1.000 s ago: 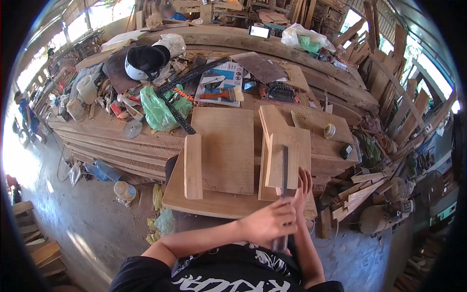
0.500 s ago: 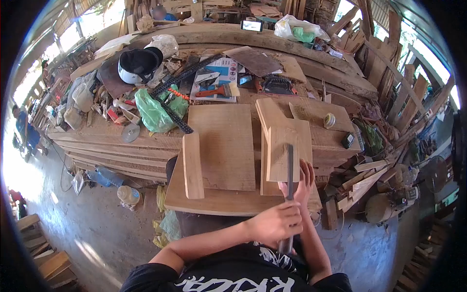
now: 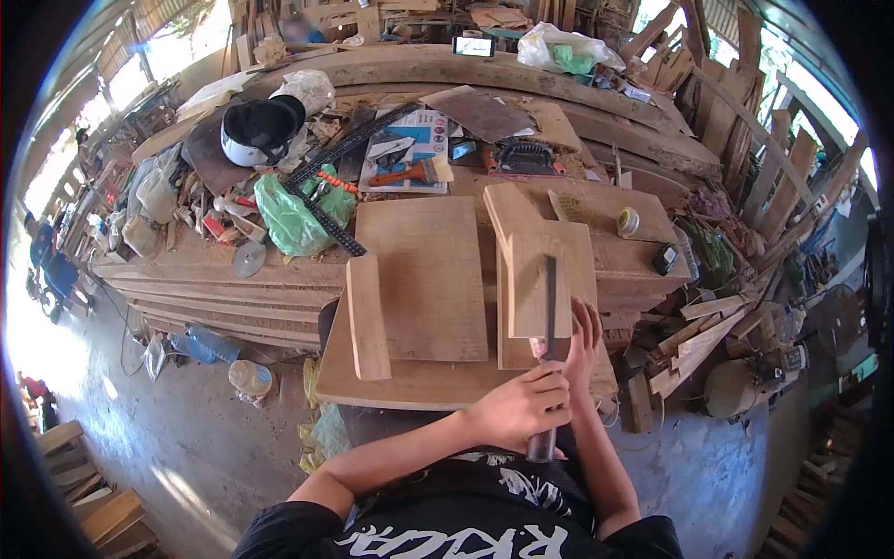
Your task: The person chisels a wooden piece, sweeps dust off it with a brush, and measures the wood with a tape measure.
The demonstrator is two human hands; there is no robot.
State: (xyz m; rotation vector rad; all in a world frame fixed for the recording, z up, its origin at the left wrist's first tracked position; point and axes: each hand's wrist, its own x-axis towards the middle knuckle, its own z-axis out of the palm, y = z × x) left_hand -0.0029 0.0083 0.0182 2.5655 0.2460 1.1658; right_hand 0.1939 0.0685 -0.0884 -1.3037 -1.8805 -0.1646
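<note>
My left hand [image 3: 523, 406] is closed around a long dark file-like tool [image 3: 550, 303], whose narrow metal part lies over a pale wooden block [image 3: 529, 289]. The tool's dark handle end sticks out below that hand. My right hand [image 3: 583, 347] grips the block's near right corner, thumb at the near end and fingers along the right side. Beneath the block are another angled wooden piece [image 3: 501, 207] and a flat board [image 3: 582, 265]. Left of them, a second block [image 3: 369, 321] rests beside a wide board [image 3: 424, 279].
A black metal square [image 3: 328, 224], green plastic bag [image 3: 293, 219], paintbrush [image 3: 406, 175], cap [image 3: 256, 130] and round tin [image 3: 629, 221] lie on the stacked planks. A phone [image 3: 473, 47] stands behind. A person [image 3: 56, 265] is at the far left.
The tool has shifted slightly along the block, with my left hand still around its handle. My right hand keeps hold of the block. The camera view has shifted a little.
</note>
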